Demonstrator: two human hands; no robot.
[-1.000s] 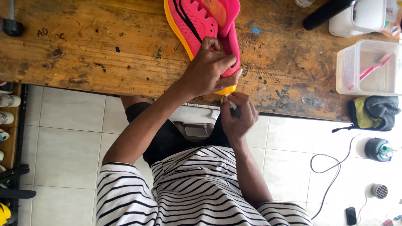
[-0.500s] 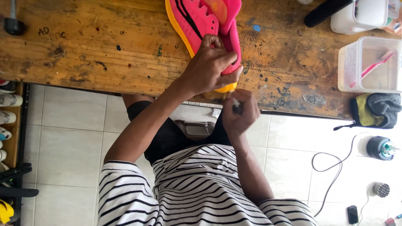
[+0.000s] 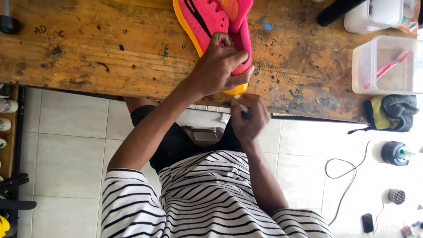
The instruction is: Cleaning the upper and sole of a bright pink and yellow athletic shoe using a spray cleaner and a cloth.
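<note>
- Pink shoe (image 3: 211, 22): lying on the wooden counter (image 3: 110, 57), heel at the near edge.
- Left hand (image 3: 219, 70): fingers wrapped around the shoe's heel.
- Right hand (image 3: 249, 117): just below the heel, pinching 1 small brush (image 3: 241, 107).
- Clear tub (image 3: 387, 66): well right of the shoe.

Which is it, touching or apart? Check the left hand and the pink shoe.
Touching. The head view shows the left hand clasped around the heel of the pink shoe.
</note>
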